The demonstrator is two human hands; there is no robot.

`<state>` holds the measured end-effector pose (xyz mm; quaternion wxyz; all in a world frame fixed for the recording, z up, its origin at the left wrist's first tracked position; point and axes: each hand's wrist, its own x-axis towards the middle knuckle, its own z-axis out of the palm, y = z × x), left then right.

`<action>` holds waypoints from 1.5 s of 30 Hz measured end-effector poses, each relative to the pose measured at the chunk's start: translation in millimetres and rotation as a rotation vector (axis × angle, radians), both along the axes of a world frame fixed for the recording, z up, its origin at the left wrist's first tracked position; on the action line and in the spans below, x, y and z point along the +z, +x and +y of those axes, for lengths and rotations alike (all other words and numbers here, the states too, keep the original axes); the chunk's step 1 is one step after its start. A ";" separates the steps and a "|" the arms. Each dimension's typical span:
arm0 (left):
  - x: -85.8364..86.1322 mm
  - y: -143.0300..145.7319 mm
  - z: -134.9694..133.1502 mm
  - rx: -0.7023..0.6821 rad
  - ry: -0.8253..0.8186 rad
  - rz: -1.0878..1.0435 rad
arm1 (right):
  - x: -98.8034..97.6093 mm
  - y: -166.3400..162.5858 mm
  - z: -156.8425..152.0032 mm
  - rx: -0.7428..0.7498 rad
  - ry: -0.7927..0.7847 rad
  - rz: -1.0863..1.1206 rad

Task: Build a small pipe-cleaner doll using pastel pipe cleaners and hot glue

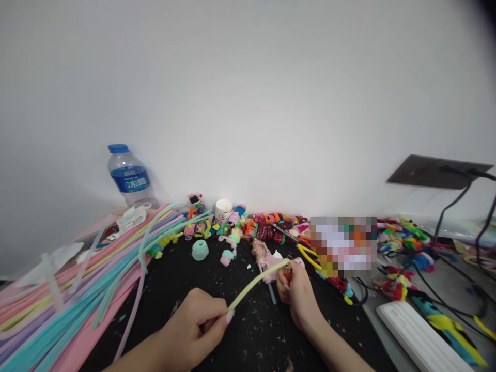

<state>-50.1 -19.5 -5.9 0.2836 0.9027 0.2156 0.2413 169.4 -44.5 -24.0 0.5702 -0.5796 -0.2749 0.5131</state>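
My left hand (199, 328) pinches one end of a pale yellow pipe cleaner (253, 281) between thumb and fingertips. The strip arcs up and to the right. At its far end my right hand (300, 292) is closed around a small red lighter (287, 273), its metal top touching or just under the tip of the strip. I cannot make out a flame. Behind the right hand lies a pink glue gun (265, 257), partly covered by the strip and fingers. A mint-green fuzzy coil (200, 250) and a small pink-and-mint piece (227, 257) rest on the black mat (217, 276).
Bundled pastel pipe cleaners (96, 279) fill the left side. A water bottle (129, 178) and paper cup (223, 210) stand by the wall. Colourful fuzzy figures (267, 227) line the back. To the right are yellow-handled scissors (309, 257), a white power strip (422, 336) and black cables (439, 294).
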 end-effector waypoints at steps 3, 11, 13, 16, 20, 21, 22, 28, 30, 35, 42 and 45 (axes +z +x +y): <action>-0.8 0.2 -0.8 -0.006 -0.005 0.001 | -1.1 -0.2 -0.5 0.006 0.003 -0.025; -1.2 1.1 -0.8 -0.008 -0.006 0.006 | -4.0 -0.5 -0.2 0.021 -0.005 -0.096; -1.2 1.0 -0.7 -0.008 -0.009 0.005 | -3.9 -0.5 -0.5 0.026 -0.001 -0.110; -2.0 0.7 -0.7 -0.012 -0.019 -0.001 | -4.0 -0.5 -1.4 0.030 0.014 -0.137; -2.7 0.5 -0.6 -0.011 -0.012 0.001 | -5.8 -0.1 -1.9 0.040 0.037 -0.182; -2.7 0.5 -0.6 -0.012 -0.012 0.001 | -6.4 0.0 -2.0 0.043 0.041 -0.192; -2.6 0.4 -0.6 -0.013 -0.014 -0.001 | -6.9 0.0 -2.2 0.046 0.043 -0.201; -2.0 0.1 -0.4 -0.012 -0.016 -0.005 | -6.2 -1.5 -4.0 0.042 0.037 -0.238; -1.9 0.3 -0.2 -0.015 -0.014 -0.002 | -5.0 -2.1 -4.4 0.041 0.033 -0.242; -2.2 1.5 0.1 -0.007 -0.017 -0.003 | -3.0 -2.9 -4.8 0.043 0.034 -0.254; -1.7 1.6 -0.5 -0.010 -0.006 0.000 | -3.2 -3.8 -5.1 0.029 0.033 -0.273; -1.0 1.8 -0.8 -0.007 -0.007 -0.002 | -3.3 -3.4 -5.4 0.023 0.034 -0.282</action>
